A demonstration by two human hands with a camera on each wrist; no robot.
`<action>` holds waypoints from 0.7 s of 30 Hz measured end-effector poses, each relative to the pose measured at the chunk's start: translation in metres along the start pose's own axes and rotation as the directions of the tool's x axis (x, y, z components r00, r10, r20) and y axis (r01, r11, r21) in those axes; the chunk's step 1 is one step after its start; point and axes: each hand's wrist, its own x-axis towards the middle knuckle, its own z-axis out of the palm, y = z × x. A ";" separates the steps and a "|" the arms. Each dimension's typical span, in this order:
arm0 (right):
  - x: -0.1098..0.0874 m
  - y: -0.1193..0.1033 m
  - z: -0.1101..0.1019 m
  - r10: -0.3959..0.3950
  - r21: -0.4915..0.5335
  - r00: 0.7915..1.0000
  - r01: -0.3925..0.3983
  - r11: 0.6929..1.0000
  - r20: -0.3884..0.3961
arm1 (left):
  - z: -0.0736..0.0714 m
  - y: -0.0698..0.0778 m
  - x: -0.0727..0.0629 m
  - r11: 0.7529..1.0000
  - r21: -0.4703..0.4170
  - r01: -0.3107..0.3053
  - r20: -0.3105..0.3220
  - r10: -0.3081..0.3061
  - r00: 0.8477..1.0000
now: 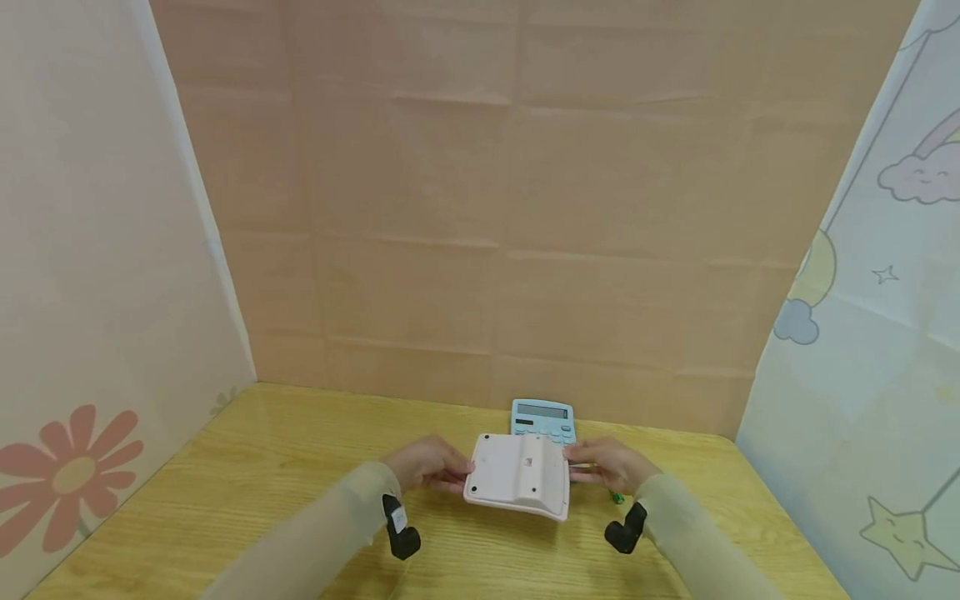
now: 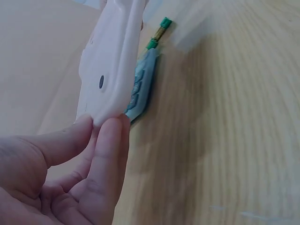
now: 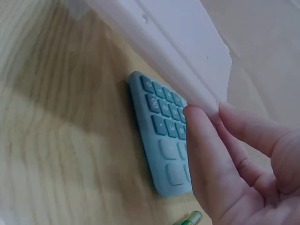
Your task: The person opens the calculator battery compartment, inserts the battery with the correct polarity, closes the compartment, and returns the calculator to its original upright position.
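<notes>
Both hands hold up a pale pink calculator (image 1: 498,472), its back with small dark feet and a raised ridge turned toward the head camera. My left hand (image 1: 429,463) pinches its left edge between thumb and fingers; in the left wrist view the thumb lies on the back. On the opposite edge, the right hand (image 1: 609,463) grips with thumb and fingers, as the right wrist view shows. Beneath and behind it lies a light blue calculator (image 1: 542,414), keys up, partly covered by the held one in the head view. The pink calculator's front is hidden.
A small green and gold stick-like thing (image 2: 159,33) lies on the wooden table (image 1: 315,442) beside the blue calculator. An orange-brown wall covering (image 1: 495,208) rises at the table's back edge, with patterned panels at left and right.
</notes>
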 end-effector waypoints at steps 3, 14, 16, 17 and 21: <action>-0.002 0.004 -0.001 0.009 -0.019 1.000 -0.009 1.000 0.011 | 0.004 -0.004 -0.001 0.999 0.031 0.013 0.019 -0.014 1.000; -0.009 0.010 0.002 0.059 -0.044 0.997 -0.057 0.997 0.046 | 0.013 -0.007 -0.008 0.981 0.184 0.068 0.068 -0.082 0.994; -0.010 0.012 0.003 0.054 -0.050 0.997 -0.051 0.997 0.055 | 0.013 -0.007 -0.009 0.978 0.195 0.071 0.085 -0.089 0.992; -0.010 0.013 0.003 0.052 -0.051 0.997 -0.049 0.998 0.062 | 0.014 -0.008 -0.009 0.977 0.199 0.072 0.090 -0.091 0.992; -0.011 0.017 0.005 0.059 -0.056 0.996 -0.054 0.997 0.074 | 0.014 -0.010 -0.009 0.976 0.206 0.071 0.109 -0.095 0.989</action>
